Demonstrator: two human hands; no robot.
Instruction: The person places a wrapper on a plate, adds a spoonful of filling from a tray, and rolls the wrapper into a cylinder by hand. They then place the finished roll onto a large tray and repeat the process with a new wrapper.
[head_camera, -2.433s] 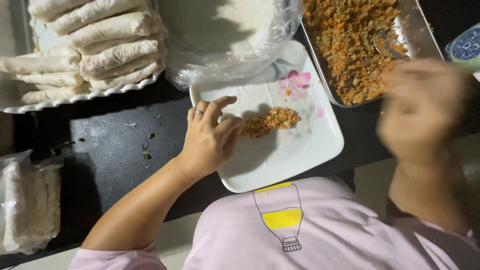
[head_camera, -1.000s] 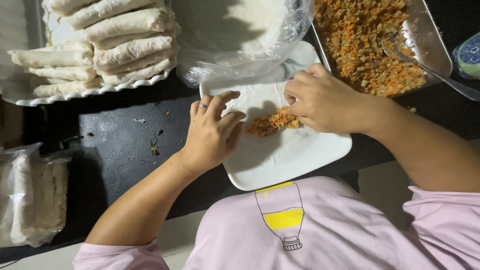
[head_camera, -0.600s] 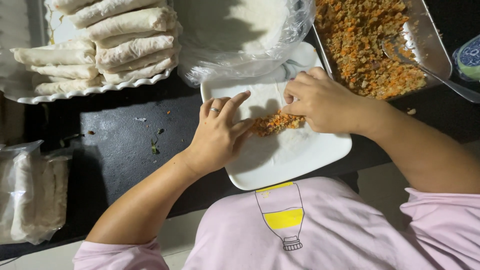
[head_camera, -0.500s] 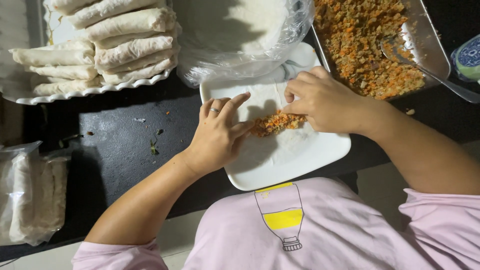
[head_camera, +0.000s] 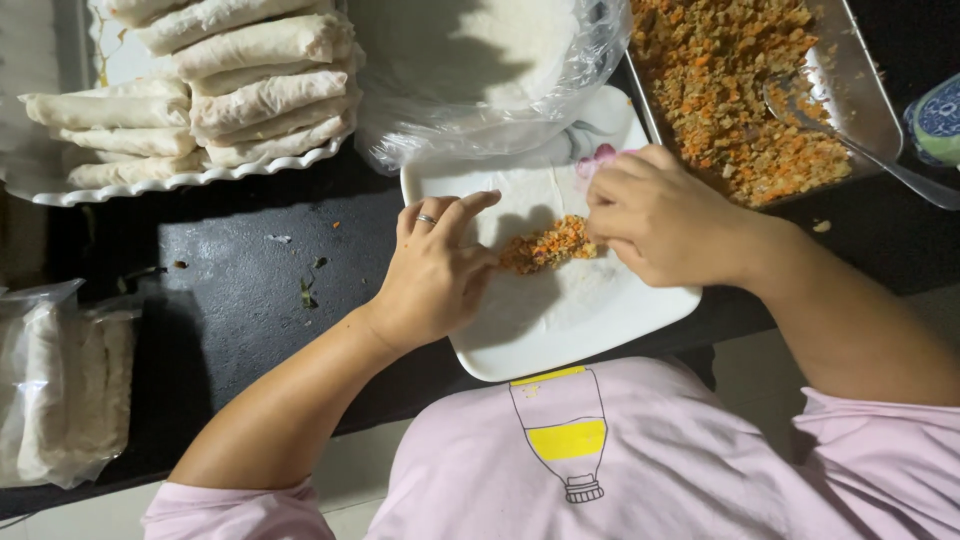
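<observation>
A: Filling (head_camera: 548, 245) sits mid-wrapper (head_camera: 560, 300) on our square white plate (head_camera: 480, 352) (shaping step, we judge).
B: Left hand (head_camera: 435, 275) flat, fingers spread; right hand (head_camera: 655, 215) curled, pinching the heap. Next: fold snugly.

We see a glossy white ceramic plate (head_camera: 560, 345) under a thin, matt, floury wrapper (head_camera: 545, 195), with a coarse, crumbly filling (head_camera: 548, 245) on it. The tray (head_camera: 868, 95) and spoon (head_camera: 850, 140) look like shiny metal. Clear crinkled plastic (head_camera: 480, 120) covers the wrapper stack. The rolls (head_camera: 250, 75) are matt and powdery. The counter (head_camera: 230, 300) looks dark, smooth and slightly glossy. The shirt (head_camera: 680, 470) is soft pink cloth.
</observation>
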